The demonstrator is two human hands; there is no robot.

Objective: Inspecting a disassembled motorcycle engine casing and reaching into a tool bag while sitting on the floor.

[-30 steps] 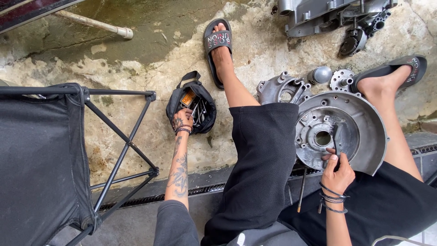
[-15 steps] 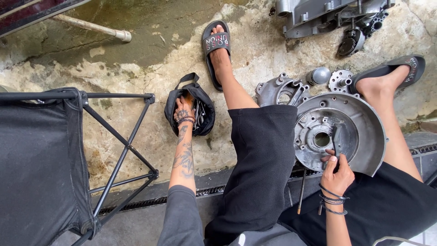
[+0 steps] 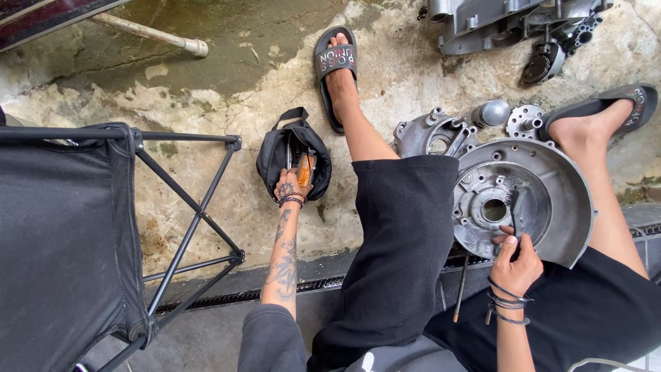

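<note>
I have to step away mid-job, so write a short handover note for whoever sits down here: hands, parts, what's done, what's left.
Left hand: reaching into the open black tool pouch on the concrete, fingers at an orange-handled tool; grip unclear.
Right hand: holding a dark tool against the round metal engine cover, which leans by the right leg.
Nearby: smaller casing, a gear piece and the engine block lie on the ground ahead.
Done: cover is off and in hand.
Left: probably pick the tool from the pouch and go on working at the cover's centre.
</note>
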